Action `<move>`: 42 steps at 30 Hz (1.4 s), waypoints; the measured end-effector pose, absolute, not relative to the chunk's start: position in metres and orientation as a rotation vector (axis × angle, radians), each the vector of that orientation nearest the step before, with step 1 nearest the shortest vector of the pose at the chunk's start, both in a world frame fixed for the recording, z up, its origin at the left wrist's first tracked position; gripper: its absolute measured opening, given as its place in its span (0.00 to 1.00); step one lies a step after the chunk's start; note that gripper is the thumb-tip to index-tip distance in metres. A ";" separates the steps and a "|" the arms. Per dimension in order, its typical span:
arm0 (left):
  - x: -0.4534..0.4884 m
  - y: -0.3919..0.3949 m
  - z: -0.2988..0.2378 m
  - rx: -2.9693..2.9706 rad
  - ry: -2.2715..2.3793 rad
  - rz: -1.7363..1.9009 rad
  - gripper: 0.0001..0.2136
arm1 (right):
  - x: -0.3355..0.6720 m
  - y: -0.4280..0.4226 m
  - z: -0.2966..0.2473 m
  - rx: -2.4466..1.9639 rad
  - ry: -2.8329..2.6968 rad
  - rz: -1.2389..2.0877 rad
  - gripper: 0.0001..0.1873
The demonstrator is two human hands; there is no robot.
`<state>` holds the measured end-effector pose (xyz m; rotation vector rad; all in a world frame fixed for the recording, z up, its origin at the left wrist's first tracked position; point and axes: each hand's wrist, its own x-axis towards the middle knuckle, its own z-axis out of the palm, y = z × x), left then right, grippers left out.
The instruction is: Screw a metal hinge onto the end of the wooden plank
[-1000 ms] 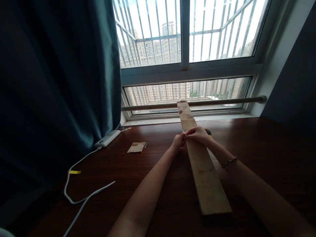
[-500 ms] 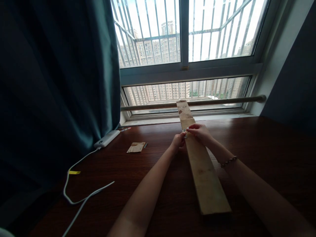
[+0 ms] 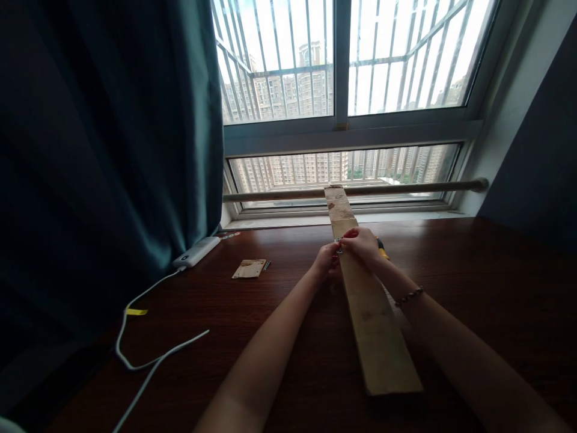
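A long, pale wooden board [image 3: 381, 325] slants from near me toward the window. At its left edge, about two-thirds of the way along, my left hand [image 3: 325, 260] pinches a small shiny metal piece [image 3: 339, 248] against the wood. My right hand [image 3: 360, 243] lies over the board with thumb and forefinger pressed together at the same spot. They hold a tiny screw-like part, now mostly covered by the fingertips. Just beyond the right hand, a yellow and black thing [image 3: 382, 248] shows in part; its kind is hidden.
On the dark wooden table [image 3: 473, 288], a thin square wood piece [image 3: 249, 269] lies left of the board, beside small metal screws [image 3: 267, 265]. Farther left are a white power bank [image 3: 197, 252] and its white cable [image 3: 157, 361]. A rail [image 3: 406, 189] crosses behind the board's far end.
My right hand has shifted slightly left and lower, its fingertips meeting the metal piece. The yellow and black thing has come into sight behind it. My left hand stays in place.
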<state>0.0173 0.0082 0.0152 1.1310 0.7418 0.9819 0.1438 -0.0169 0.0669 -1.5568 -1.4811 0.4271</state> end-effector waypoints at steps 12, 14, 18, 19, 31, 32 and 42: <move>0.018 0.007 0.018 1.151 0.785 1.005 0.14 | 0.135 -0.027 0.069 -1.635 -1.687 0.118 0.09; 0.018 0.006 0.018 1.150 0.796 1.014 0.15 | 0.134 -0.028 0.069 -1.648 -1.713 0.074 0.09; 0.019 0.003 0.022 1.144 0.815 1.034 0.15 | 0.131 -0.030 0.070 -1.661 -1.732 0.031 0.09; 0.019 0.002 0.024 1.141 0.821 1.037 0.15 | 0.131 -0.031 0.070 -1.661 -1.736 0.026 0.09; 0.018 0.001 0.028 1.134 0.862 1.028 0.14 | 0.130 -0.030 0.065 -1.574 -1.678 0.047 0.08; 0.018 0.002 0.026 1.139 0.853 1.027 0.13 | 0.130 -0.030 0.065 -1.561 -1.669 0.054 0.08; 0.013 0.009 0.022 1.161 0.816 0.993 0.15 | 0.135 -0.024 0.063 -1.280 -1.394 0.148 0.11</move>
